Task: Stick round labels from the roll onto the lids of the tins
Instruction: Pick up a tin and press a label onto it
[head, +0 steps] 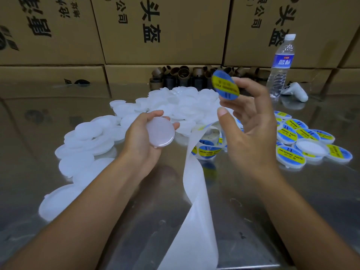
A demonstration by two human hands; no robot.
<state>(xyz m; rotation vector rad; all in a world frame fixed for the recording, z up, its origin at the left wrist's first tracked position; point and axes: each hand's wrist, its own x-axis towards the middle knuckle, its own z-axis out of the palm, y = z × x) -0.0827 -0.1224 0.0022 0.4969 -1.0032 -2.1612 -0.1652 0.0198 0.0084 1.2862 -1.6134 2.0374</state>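
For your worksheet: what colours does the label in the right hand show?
Blue label with a yellow band; head view.

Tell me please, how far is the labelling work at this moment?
Done: a small group of labelled lids lies on the right. In hand: the left hand holds a bare lid, and the right hand holds a peeled label at its fingertips, not yet on it. Left: a much bigger heap of bare lids, and the roll holds more labels.
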